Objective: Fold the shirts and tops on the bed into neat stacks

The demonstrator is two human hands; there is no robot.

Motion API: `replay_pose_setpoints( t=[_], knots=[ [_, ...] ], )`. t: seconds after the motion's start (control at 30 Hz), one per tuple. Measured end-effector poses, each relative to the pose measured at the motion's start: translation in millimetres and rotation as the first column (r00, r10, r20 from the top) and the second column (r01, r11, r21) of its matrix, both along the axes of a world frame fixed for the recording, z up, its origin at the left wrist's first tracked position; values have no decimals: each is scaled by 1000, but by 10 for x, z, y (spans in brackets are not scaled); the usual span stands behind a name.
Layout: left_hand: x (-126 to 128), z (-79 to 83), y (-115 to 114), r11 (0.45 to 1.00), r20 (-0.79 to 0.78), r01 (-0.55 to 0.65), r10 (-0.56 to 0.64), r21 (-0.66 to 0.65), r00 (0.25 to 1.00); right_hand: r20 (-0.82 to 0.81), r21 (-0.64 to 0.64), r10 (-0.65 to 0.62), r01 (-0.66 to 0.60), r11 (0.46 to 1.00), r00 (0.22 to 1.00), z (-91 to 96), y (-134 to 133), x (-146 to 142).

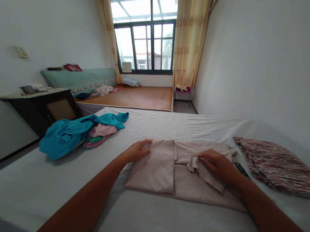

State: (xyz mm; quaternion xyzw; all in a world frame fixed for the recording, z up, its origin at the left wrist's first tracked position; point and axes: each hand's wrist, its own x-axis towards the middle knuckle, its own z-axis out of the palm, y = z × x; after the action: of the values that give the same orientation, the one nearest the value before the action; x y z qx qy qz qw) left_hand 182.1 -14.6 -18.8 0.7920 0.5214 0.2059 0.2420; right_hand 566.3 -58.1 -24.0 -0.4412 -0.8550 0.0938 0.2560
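Note:
A beige garment (162,172), partly folded, lies flat on the white bed sheet (160,220) in front of me. My left hand (137,151) rests on its left edge, fingers curled over the folded-in panel. Over a bunched sleeve near the garment's middle right lies my right hand (217,165), fingers pressed down on the cloth. Both forearms reach in from the bottom of the view.
A pile of teal and pink clothes (78,133) lies to the left on the bed. A red-and-white striped cloth (274,165) lies to the right, with a small dark object (242,170) beside it. A dark nightstand (42,108) stands left; a second bed (135,96) and window lie beyond.

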Motion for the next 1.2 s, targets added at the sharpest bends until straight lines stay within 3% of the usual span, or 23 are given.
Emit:
replay_pose_setpoints(
  t=[0.07, 0.2, 0.33, 0.47, 0.6, 0.7, 0.77, 0.87, 0.93, 1.07, 1.2],
  knots=[
    [2, 18, -25, 996, 106, 63, -56, -61, 993, -12, 8, -15, 15, 1000, 1000, -7, 8, 22],
    [-3, 143, -35, 994, 290, 64, -36, -88, 956, -21, 9, -37, 37, 999, 999, -8, 13, 58],
    [-253, 324, 37, 997, 379, 24, 3, -67, 925, -39, 18, -70, 71, 997, 997, 8, 19, 91],
    [-745, 346, 146, 997, 317, -68, 78, -42, 945, -47, 24, -76, 77, 997, 996, 34, 23, 131],
    [-1057, 196, 271, 980, 9, -197, 197, 40, 980, -63, 22, -78, 80, 997, 995, 37, 14, 136],
    [-910, 74, 325, 933, -156, -233, 283, 275, 946, -46, -1, -67, 67, 998, 997, 23, -1, 77],
    [-653, 0, 306, 923, -187, -143, 220, 356, 957, -29, -11, -44, 44, 999, 999, 8, -9, 26],
    [-248, -106, 195, 955, -277, 69, 15, 290, 961, -6, -21, -11, 11, 1000, 1000, -22, -4, -16],
    [-85, -153, 106, 967, -337, 123, -42, 223, 940, -1, -28, 0, 0, 1000, 1000, -42, 6, -11],
    [-49, -121, -4, 975, -357, 188, -134, 120, 924, -8, -44, 1, -1, 999, 1000, -63, 23, 31],
    [-75, -31, 0, 958, -211, 282, -265, 56, 941, -20, -5, -27, 26, 1000, 999, -65, 29, 24]
  ],
)
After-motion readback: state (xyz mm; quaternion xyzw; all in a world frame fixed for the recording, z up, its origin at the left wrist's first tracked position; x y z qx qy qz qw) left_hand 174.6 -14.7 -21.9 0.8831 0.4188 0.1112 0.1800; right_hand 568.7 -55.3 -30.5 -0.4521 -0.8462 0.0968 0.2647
